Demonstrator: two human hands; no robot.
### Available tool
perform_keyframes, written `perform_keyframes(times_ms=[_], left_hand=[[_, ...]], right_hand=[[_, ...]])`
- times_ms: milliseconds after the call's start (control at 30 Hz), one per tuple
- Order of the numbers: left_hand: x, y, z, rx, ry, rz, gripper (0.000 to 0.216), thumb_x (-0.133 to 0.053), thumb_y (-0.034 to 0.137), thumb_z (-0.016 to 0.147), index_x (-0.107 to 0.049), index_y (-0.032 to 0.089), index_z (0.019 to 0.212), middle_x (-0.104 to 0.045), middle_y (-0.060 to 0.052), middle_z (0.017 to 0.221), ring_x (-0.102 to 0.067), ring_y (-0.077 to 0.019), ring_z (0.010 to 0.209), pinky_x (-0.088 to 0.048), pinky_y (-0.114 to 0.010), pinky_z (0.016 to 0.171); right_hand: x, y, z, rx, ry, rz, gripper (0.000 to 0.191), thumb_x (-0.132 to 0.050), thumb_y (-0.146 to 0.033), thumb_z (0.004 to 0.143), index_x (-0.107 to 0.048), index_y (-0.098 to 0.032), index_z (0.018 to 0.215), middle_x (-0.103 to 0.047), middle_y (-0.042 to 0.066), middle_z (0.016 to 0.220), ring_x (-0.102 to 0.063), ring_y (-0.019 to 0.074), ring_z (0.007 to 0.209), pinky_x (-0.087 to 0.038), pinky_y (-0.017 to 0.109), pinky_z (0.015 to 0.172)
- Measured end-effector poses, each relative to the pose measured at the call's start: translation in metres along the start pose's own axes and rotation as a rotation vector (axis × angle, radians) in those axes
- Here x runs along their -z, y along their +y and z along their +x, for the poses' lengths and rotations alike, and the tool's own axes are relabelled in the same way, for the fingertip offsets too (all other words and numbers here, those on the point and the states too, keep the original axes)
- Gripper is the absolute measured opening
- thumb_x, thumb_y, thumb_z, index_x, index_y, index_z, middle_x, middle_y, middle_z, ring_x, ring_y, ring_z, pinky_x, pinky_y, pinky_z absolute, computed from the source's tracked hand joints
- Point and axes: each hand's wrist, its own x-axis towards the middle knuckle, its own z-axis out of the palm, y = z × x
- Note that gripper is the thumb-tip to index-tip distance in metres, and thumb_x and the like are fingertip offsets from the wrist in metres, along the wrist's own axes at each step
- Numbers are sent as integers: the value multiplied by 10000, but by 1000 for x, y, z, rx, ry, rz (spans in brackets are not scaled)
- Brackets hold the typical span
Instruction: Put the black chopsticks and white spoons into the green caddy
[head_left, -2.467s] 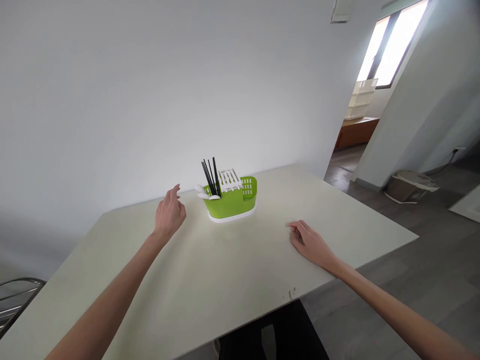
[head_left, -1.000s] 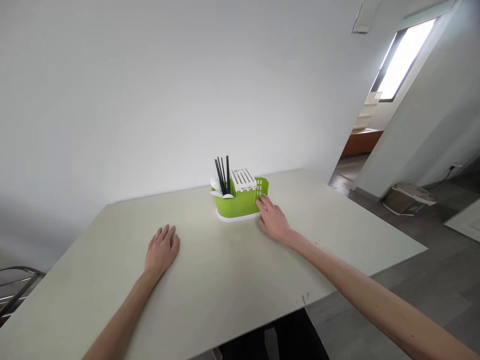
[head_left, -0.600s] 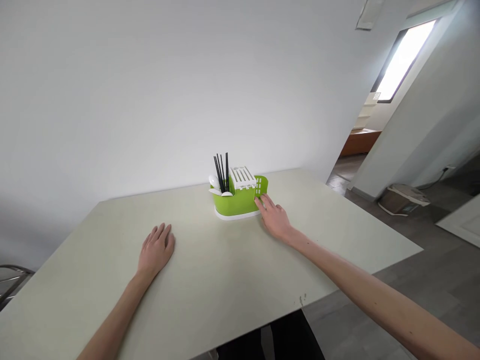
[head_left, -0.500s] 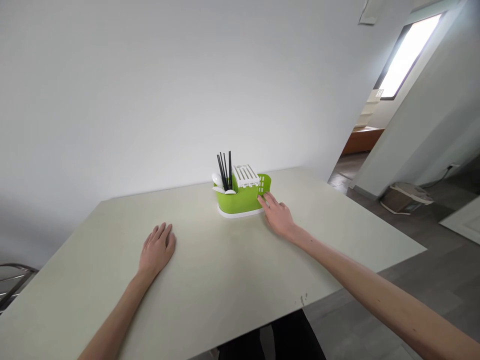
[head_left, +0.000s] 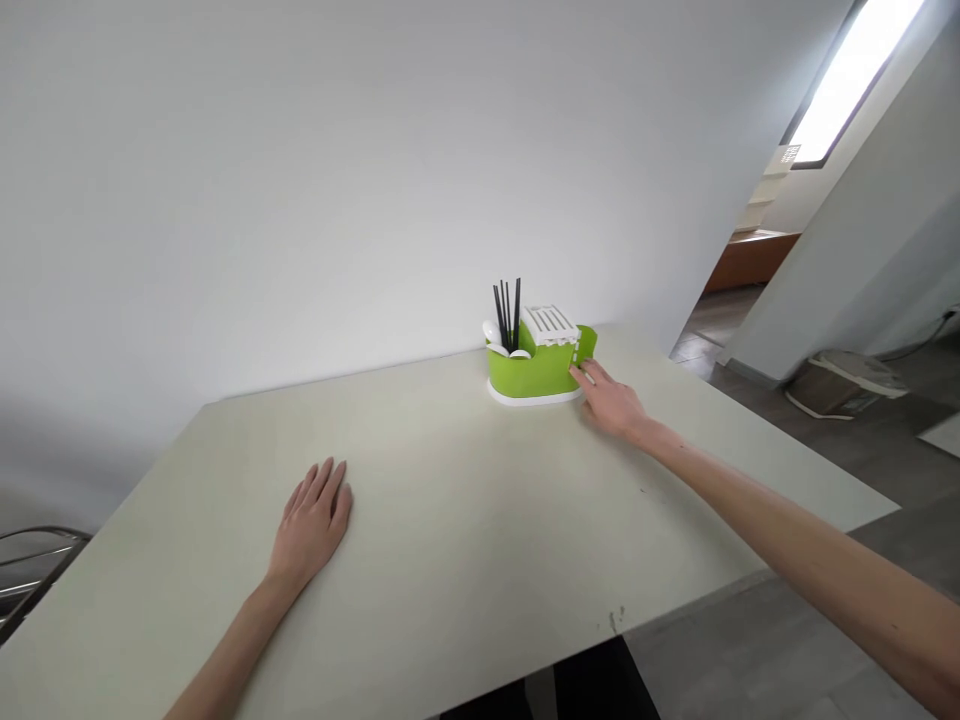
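Touching green caddy (head_left: pixel 536 372) w/ right hand (head_left: pixel 611 402), fingers apart; left hand (head_left: pixel 311 520) flat, fingers spread; caddy's far side hidden.

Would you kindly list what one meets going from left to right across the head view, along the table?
Metal chair frame → left hand, flat on the table → black chopsticks → white slotted rack → right hand at the green caddy's end → box on the floor.
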Motion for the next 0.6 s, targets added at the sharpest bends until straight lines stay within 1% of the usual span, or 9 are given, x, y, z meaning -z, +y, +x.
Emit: perform_keyframes(times_ms=[167,300,400,500,567,600], left_hand=[[2,0,0,6,-1,-8,645,-286,495,1046,-520,193,1566,-454,-85,1659,-366,-309,1565,-317,-532,1283],[2,0,0,11,2,-3,668,-258,512,1047,-516,186,1570,-448,-85,1662,-357,-303,1571,-303,-522,1290],[2,0,0,14,-7,1,680,-248,522,1046,-513,181,1571,-447,-83,1664,-355,-300,1572,-302,-512,1293],[2,-1,0,13,-5,2,675,-255,522,1045,-518,186,1568,-455,-82,1659,-361,-302,1568,-307,-516,1289],[1,-2,0,12,4,3,664,-265,515,1042,-524,197,1563,-463,-81,1654,-367,-305,1565,-311,-519,1287],[0,-3,0,11,8,3,659,-268,511,1039,-526,202,1562,-465,-80,1653,-370,-305,1564,-311,-519,1287]], right_hand=[[-7,41,8,-17,-30,15,726,-488,-185,914,-323,-192,1621,-363,190,1659,-400,361,1488,-626,442,878],[-12,72,12,-34,-66,11,730,-492,-205,916,-316,-188,1624,-340,174,1679,-338,349,1532,-622,436,878],[-13,93,14,-37,-77,16,765,-521,-217,906,-297,-185,1636,-337,179,1683,-325,359,1539,-616,462,903],[-14,103,12,-44,-67,21,803,-536,-226,901,-261,-191,1654,-340,178,1687,-300,360,1558,-603,497,953],[-16,99,7,-61,-30,30,855,-543,-233,899,-191,-188,1677,-305,170,1713,-246,351,1589,-579,512,1011],[-18,94,3,-80,3,41,890,-545,-241,901,-136,-177,1689,-260,170,1734,-213,352,1603,-564,519,1040]])
